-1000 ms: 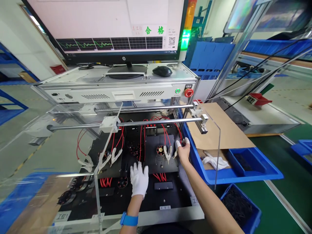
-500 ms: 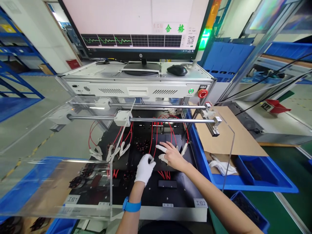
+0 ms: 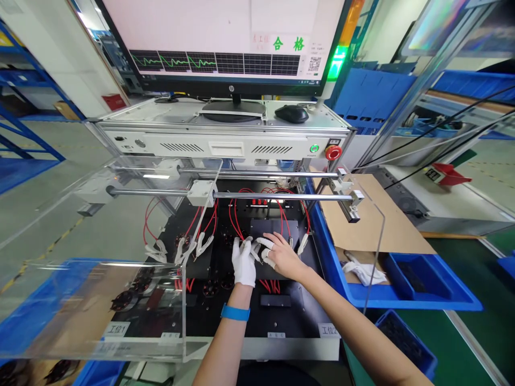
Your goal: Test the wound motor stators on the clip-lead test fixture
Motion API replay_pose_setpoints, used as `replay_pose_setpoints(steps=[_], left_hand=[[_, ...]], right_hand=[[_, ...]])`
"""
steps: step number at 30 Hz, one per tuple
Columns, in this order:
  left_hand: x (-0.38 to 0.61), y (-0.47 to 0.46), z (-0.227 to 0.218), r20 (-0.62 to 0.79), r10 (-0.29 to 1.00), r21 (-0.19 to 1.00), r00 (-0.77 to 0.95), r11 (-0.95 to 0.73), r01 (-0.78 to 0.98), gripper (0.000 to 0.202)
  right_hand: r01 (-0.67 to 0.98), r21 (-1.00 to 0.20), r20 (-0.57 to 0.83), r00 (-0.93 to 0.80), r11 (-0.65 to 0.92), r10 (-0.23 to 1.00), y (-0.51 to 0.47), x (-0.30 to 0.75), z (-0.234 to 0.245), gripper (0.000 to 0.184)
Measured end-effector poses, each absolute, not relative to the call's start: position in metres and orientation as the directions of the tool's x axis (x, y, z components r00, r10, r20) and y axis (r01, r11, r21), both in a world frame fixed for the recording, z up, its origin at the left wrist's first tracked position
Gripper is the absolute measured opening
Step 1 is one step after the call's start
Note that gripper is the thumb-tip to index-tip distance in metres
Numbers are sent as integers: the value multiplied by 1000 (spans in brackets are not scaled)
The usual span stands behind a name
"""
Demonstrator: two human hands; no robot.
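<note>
My left hand [image 3: 244, 264], in a white glove with a blue wristband, reaches over the black test plate [image 3: 281, 316]. Its fingers are stretched out, the tips by a white clip [image 3: 254, 250] on a red wire. My right hand [image 3: 282, 256], bare with white finger cots, lies beside it with fingers spread over the raised black pad [image 3: 290, 226]. The fingertips of both hands nearly meet. Whatever lies under the right palm is hidden. Another white clip [image 3: 302, 244] hangs just right of that hand. Small round motors [image 3: 210, 290] sit on the plate to the left.
A clear guard panel [image 3: 120, 305] stands at the front left, and steel rails [image 3: 281, 197] cross above the fixture. Behind are a monitor [image 3: 225, 43], a mouse [image 3: 292, 113] and a red stop button [image 3: 333, 153]. A blue bin [image 3: 422, 300] with a white cloth [image 3: 364, 271] and cardboard is at right.
My right hand left the clip at the plate's right side and moved left over the pad. My left hand slid forward and right until its fingertips met the right hand's. The view shifted slightly.
</note>
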State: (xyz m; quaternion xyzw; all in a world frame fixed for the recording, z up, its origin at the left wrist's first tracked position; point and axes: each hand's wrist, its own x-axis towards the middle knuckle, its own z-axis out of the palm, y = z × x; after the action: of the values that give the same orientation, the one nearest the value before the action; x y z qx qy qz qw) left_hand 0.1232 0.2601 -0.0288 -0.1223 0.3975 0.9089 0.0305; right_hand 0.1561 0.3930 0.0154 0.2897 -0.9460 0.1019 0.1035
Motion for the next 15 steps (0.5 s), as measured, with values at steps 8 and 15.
replay_pose_setpoints(steps=[8, 15], left_hand=[[139, 266, -10, -211, -99, 892, -972, -427, -150, 64], [201, 138, 116, 613, -19, 635, -790, 607, 478, 55]], right_hand=[[-534, -187, 279, -834, 824, -477, 387, 160, 21, 12], [-349, -467, 511, -857, 812, -75, 406, 240, 37, 40]])
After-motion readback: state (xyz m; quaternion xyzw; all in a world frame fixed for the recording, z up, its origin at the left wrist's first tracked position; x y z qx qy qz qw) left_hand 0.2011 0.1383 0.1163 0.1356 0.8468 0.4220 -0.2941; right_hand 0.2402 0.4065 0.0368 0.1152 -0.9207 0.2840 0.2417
